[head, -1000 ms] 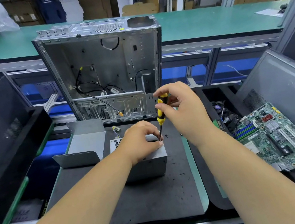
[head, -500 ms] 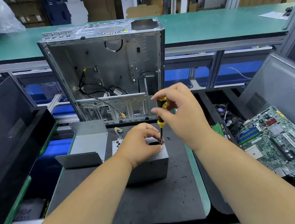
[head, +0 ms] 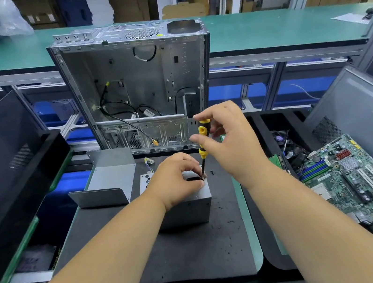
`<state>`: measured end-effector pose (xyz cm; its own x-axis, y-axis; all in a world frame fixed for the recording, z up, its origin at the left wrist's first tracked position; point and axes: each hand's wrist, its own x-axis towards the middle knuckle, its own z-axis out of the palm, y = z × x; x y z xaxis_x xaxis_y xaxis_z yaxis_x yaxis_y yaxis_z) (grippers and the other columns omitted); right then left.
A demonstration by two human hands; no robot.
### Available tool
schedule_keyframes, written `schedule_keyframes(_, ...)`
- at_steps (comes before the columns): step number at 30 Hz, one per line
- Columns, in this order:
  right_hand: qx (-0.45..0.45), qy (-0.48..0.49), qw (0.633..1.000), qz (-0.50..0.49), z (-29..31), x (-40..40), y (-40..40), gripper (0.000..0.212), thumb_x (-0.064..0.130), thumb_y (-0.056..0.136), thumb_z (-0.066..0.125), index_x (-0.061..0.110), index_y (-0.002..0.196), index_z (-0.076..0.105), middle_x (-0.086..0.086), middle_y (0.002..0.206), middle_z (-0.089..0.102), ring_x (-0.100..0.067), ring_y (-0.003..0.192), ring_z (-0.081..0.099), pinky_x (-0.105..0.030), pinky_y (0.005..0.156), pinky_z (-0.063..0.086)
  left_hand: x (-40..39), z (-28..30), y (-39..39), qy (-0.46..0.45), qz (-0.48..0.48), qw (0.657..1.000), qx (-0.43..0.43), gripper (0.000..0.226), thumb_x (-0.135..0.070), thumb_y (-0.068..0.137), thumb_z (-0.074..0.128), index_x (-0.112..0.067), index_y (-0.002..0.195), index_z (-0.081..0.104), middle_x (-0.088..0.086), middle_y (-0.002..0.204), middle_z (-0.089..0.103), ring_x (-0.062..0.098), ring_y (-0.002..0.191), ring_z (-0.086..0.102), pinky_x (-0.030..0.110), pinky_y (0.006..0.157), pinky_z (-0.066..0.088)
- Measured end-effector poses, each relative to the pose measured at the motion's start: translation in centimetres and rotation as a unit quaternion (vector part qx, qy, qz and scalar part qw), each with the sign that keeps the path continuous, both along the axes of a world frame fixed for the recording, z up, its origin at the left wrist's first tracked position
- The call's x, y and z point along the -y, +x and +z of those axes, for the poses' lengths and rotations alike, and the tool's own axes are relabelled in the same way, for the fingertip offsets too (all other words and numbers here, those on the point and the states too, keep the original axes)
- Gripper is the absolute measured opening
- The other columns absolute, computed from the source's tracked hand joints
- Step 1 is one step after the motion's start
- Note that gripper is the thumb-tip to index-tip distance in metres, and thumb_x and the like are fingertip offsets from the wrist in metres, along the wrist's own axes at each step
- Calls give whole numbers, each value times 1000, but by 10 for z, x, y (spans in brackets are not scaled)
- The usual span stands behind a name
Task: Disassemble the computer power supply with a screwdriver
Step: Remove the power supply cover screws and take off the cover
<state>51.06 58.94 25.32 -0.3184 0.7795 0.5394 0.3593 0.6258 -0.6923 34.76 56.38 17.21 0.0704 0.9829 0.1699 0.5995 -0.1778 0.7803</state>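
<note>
The grey metal power supply (head: 187,209) sits on the dark mat (head: 194,251) in the middle. My left hand (head: 177,180) lies on its top with fingers curled around the top edge near the screwdriver tip. My right hand (head: 230,144) pinches the yellow and black handle of the screwdriver (head: 202,148), which stands nearly upright with its tip down at the top right corner of the box. A small black screw (head: 212,172) lies on the mat just right of the shaft.
An open, emptied computer case (head: 139,87) stands upright behind the mat. A bent grey metal cover (head: 110,178) lies to the left of the power supply. A green motherboard (head: 354,177) rests in the bin at right. Dark side panels lean at far left and right.
My right hand's fingers have shifted on the screwdriver handle, as in a turn. The left hand and the power supply have stayed in place. The view has shifted slightly.
</note>
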Motion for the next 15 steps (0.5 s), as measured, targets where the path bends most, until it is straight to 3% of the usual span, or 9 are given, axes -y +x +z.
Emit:
schedule_keyframes(3, -5, -3, 1000, -14, 2, -1, 1, 27, 13, 83, 77, 25, 104, 66, 5, 99, 53, -8, 85, 54, -18, 78, 48, 0, 1, 0, -2, 8, 1000, -6, 14, -19, 71, 80, -32, 75, 76, -16, 101, 61, 5, 106, 57, 35, 99, 46)
schedule_keyframes(7, 41, -17, 999, 5, 4, 1, 5, 32, 2, 91, 60, 25, 114, 62, 8, 103, 58, -15, 92, 59, -38, 86, 52, 1, 1, 1, -3, 18, 1000, -11, 13, -21, 72, 81, -31, 71, 73, -16, 98, 62, 2, 101, 58, 35, 97, 48)
schedule_keyframes(10, 51, -17, 998, 30, 2, 4, 6, 34, 0, 93, 53, 20, 120, 59, 8, 104, 61, -18, 99, 59, -41, 89, 50, 2, 2, 1, -5, 12, 1000, -6, 14, -18, 71, 80, -30, 71, 72, -15, 97, 62, 3, 101, 58, 33, 96, 48)
schedule_keyframes(12, 36, 0, 999, 36, 2, 5, 6, 28, 6, 92, 59, 18, 117, 61, 7, 103, 61, -16, 98, 58, -37, 89, 50, 2, 1, 2, 0, 9, 1000, 0, 15, -15, 71, 79, -29, 73, 73, -14, 97, 62, 4, 101, 59, 31, 94, 48)
schedule_keyframes(15, 23, 21, 999, 21, 1, 5, 4, 27, 20, 86, 74, 21, 112, 66, 10, 103, 53, -5, 94, 52, -17, 83, 44, 3, 1, 2, 5, 12, 1000, 3, 16, -14, 72, 77, -30, 76, 76, -16, 96, 62, 2, 101, 59, 23, 90, 47)
